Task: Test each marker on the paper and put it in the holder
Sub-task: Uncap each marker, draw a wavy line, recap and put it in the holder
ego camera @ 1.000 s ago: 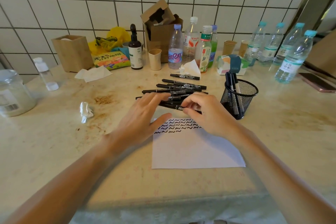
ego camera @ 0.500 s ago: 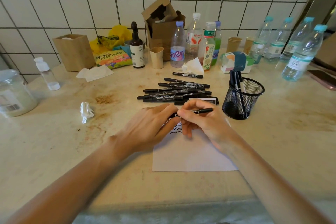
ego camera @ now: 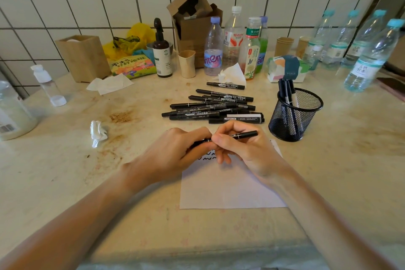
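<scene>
Both hands hold one black marker (ego camera: 245, 134) level above the top of the white paper (ego camera: 230, 188). My left hand (ego camera: 175, 153) grips its left end, my right hand (ego camera: 243, 149) pinches its middle, and its right end sticks out past my fingers. Black squiggles on the paper show between my hands; most are hidden. A pile of black markers (ego camera: 212, 107) lies just beyond my hands. To the right stands a black mesh holder (ego camera: 294, 116) with a few markers upright in it.
A crumpled tissue (ego camera: 98, 132) lies left of my hands. Along the tiled wall stand a wooden box (ego camera: 84, 58), a brown pump bottle (ego camera: 161, 55), a cardboard box (ego camera: 192, 26), drink bottles (ego camera: 234, 44), a tissue pack (ego camera: 285, 69) and water bottles (ego camera: 368, 55). A jar (ego camera: 13, 114) sits far left.
My hands picked a marker out of the pile and drew it back over the paper, lifted off the table. Both hands now hold it at its two ends.
</scene>
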